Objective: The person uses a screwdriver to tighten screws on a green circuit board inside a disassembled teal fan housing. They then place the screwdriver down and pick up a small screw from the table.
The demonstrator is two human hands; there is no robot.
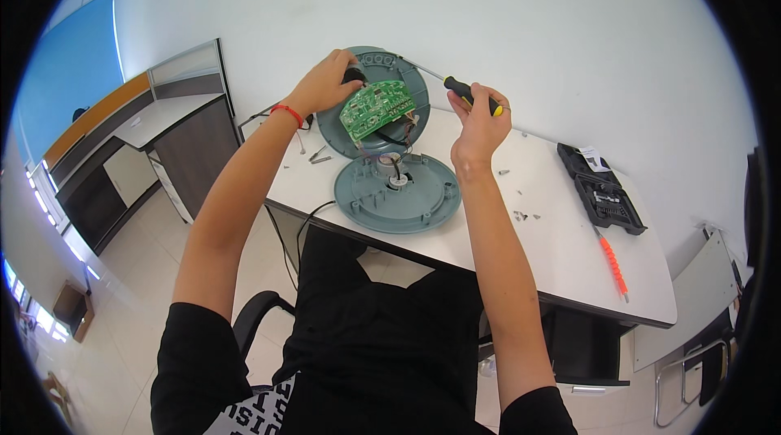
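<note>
One screwdriver [465,93] in right hand [480,122]'s grip, left hand [325,85] clasping one of two shells [389,77].

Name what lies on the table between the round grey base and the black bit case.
In the head view, a few small loose screws lie between the grey base and the black bit case.

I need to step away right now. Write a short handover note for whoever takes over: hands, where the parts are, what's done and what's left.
Left hand: holds the upper grey-green round housing half tilted up on edge at the back of the white table.
Right hand: grips a black-and-yellow screwdriver, its shaft pointing at that half.
Parts: green circuit board hangs off the raised half, wires running to the lower housing half lying flat. Loose screws to the right; bit case and orange screwdriver beyond.
Done: housing opened.
Left: board not fully detached; wires attached.
</note>
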